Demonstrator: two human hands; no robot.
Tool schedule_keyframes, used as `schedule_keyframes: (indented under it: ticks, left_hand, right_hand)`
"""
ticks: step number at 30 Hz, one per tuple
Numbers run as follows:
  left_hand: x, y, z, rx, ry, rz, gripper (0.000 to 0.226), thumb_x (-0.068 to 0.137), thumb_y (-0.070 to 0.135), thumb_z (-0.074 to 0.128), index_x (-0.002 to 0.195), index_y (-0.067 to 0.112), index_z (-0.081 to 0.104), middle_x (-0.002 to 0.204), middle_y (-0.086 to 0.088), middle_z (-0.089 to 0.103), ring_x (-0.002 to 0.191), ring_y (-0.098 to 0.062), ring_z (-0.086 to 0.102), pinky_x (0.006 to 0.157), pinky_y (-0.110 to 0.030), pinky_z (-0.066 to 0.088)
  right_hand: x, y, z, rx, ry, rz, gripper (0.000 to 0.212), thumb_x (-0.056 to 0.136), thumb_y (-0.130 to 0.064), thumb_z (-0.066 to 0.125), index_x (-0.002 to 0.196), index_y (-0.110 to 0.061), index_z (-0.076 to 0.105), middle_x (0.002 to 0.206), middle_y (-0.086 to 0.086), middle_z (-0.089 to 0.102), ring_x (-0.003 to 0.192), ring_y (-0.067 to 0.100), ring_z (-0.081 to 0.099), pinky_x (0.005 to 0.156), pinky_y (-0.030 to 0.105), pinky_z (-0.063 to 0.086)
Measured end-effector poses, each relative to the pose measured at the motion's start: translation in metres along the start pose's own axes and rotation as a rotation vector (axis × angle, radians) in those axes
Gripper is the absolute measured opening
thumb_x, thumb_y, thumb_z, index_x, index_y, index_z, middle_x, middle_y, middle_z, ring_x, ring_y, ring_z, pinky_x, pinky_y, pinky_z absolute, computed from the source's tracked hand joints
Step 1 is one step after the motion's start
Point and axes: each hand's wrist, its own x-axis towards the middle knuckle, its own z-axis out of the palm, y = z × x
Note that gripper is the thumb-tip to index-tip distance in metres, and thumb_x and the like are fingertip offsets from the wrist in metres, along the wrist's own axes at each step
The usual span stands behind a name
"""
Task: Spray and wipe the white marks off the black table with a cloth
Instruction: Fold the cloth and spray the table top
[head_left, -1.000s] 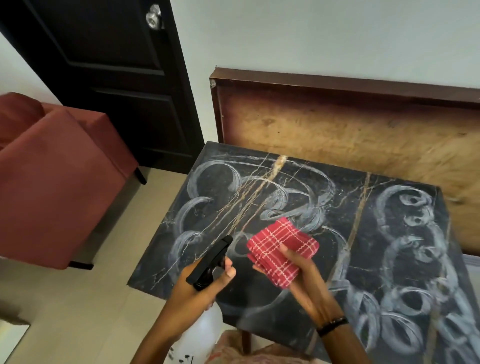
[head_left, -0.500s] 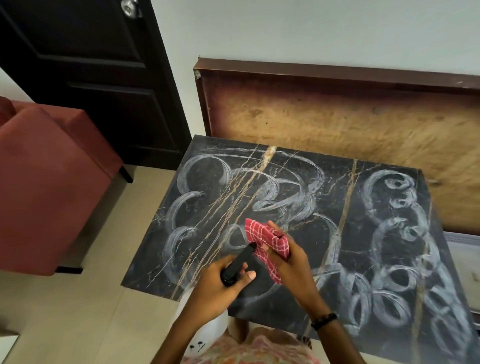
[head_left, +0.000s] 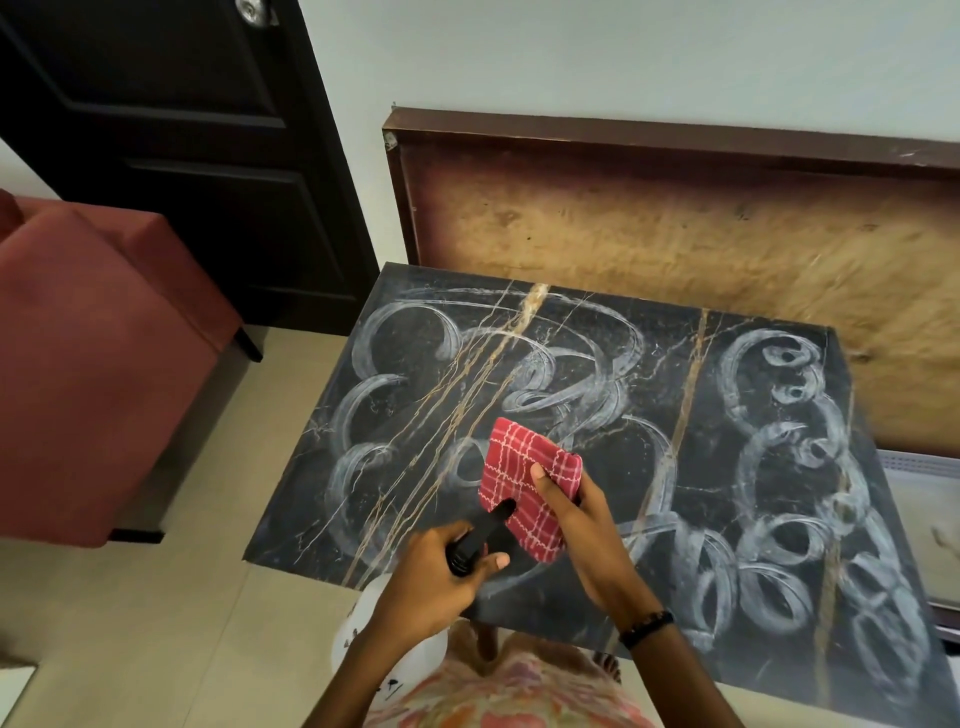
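Observation:
The black marble-look table (head_left: 649, 613) is covered with white looping marks (head_left: 769, 540) across most of its top. My left hand (head_left: 436, 577) grips a spray bottle, its black nozzle (head_left: 480, 535) pointing at the cloth and its white body (head_left: 363, 623) hanging below my wrist. My right hand (head_left: 582, 525) holds a folded red checked cloth (head_left: 519, 478) up over the table's near middle, thumb on its face. The nozzle tip overlaps the cloth's lower left part.
A red armchair (head_left: 88, 374) stands left of the table, with tiled floor (head_left: 171, 623) between. A dark door (head_left: 171, 145) is at the back left. A brown board (head_left: 675, 234) leans on the wall behind the table. My patterned clothing (head_left: 509, 696) shows at the bottom edge.
My left hand brought the spray nozzle right and up to the cloth. My right hand turned the cloth, which was crumpled half a second ago, flat toward the nozzle.

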Motion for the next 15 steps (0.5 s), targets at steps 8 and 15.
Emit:
schedule_keyframes:
  ticks: [8,15]
  left_hand:
    - [-0.003,0.003,-0.012,-0.061,-0.062,0.024,0.019,0.077,0.029,0.077,0.088,0.017,0.067,0.074,0.007,0.064,0.072,0.001,0.062,0.068,-0.012,0.047]
    - [-0.006,0.006,-0.015,0.017,-0.007,0.027,0.018,0.079,0.035,0.074,0.076,0.019,0.065,0.064,0.008,0.061,0.059,0.002,0.058,0.056,-0.009,0.041]
  right_hand:
    - [0.002,0.01,-0.002,-0.171,-0.046,-0.17,0.029,0.093,-0.033,0.058,0.122,-0.03,0.056,0.124,-0.004,0.062,0.11,0.007,0.062,0.088,0.026,0.054]
    - [0.014,0.037,-0.013,-0.64,0.037,-0.647,0.038,0.089,-0.025,0.06,0.124,-0.039,0.057,0.117,-0.017,0.043,0.114,0.001,0.042,0.095,0.021,0.04]
